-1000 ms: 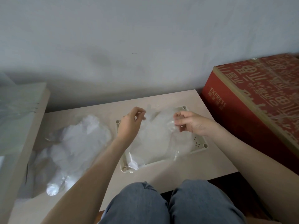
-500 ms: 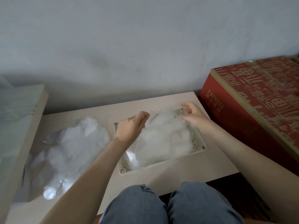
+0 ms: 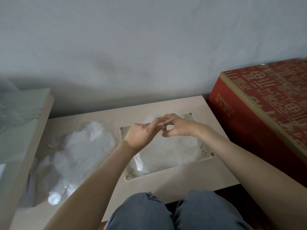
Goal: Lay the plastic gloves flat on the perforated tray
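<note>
Done: one glove [image 3: 167,153] is lying across the perforated tray [image 3: 206,152], mostly flat.
Remaining: the pile of gloves [image 3: 79,151] is waiting on the desk [image 3: 182,178] beside it.
Grips: the right grip [image 3: 181,128] is pinching the glove's far edge. The left grip [image 3: 141,136] is touching it there, but I cannot tell whether it is closed.
Around: a red box [image 3: 265,105] is standing at the right and seems not to be blocking anything.

Home room, low beige table [image 3: 207,176] against plain wall [image 3: 149,47], red express carton [image 3: 240,127] beside.

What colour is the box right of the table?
The box is red with gold lettering, seen best in the head view.
</note>
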Demonstrator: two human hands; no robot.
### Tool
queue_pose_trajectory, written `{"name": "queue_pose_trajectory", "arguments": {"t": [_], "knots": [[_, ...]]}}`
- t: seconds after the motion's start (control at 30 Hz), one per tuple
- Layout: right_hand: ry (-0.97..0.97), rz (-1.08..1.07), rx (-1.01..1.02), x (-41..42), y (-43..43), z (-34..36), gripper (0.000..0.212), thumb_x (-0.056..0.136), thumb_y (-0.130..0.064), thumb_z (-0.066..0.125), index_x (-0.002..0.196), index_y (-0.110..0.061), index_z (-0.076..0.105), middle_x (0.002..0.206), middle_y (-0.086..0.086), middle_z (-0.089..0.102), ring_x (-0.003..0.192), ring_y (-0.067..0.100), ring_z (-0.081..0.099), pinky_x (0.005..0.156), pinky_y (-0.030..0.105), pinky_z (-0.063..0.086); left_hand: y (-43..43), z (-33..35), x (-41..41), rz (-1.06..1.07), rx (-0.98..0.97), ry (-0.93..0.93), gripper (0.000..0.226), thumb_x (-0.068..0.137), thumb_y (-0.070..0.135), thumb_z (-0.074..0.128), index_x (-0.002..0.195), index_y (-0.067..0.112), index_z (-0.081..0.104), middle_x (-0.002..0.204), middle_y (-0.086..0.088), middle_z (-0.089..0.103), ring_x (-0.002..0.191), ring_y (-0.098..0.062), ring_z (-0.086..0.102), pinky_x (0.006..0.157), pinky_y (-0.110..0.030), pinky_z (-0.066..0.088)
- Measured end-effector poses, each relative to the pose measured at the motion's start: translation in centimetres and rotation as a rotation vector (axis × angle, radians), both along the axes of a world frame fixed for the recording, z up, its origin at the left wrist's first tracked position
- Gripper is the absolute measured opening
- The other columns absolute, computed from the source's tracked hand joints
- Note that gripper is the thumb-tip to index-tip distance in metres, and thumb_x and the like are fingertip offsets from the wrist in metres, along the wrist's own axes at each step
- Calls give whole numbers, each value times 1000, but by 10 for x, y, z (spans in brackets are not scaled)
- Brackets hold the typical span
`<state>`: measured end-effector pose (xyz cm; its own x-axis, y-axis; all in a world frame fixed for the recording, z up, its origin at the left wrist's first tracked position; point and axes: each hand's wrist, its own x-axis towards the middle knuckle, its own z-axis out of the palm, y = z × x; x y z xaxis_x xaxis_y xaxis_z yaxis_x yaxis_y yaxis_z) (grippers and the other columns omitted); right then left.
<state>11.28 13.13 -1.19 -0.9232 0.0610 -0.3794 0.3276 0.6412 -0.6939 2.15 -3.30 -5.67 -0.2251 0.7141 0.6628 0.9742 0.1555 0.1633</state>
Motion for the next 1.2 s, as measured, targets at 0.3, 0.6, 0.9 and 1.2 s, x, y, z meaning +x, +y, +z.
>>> {"name": "queue_pose_trajectory", "arguments": {"t": [0.3,0.6,0.9,1.2], "knots": [[-10,-21,218,-5,37,-14,18,86,-36,66,82,-20,61,110,-12,46,118,10,32,95,29,21,-11,-10,-12,178,-206,-163,43,87,57,28,117,28,33,54,4,62,44,-28,59,41,-29,45],[87,-200,184,-13,42,-26,23,83,-35,68,71,-19,56,74,-5,63,70,15,60,75,35,50,-11,-22,-18,408,-437,-339,69,91,64,34,142,17,28,118,-5,64,107,-31,59,90,-42,47],[103,-206,422,-28,38,-39,23,82,-39,68,88,-23,52,87,-3,57,94,26,55,87,43,47,-23,-39,-7,175,-590,71,99,74,67,57,148,11,22,157,-16,18,143,-30,16,115,-48,11],[639,-187,671,-7,22,-42,26,90,-17,51,109,-3,60,94,11,64,92,34,57,82,40,40,-24,-49,2,72,-889,-54,98,72,77,-8,153,22,-8,156,0,-22,139,-14,-29,114,-41,-21]]}}
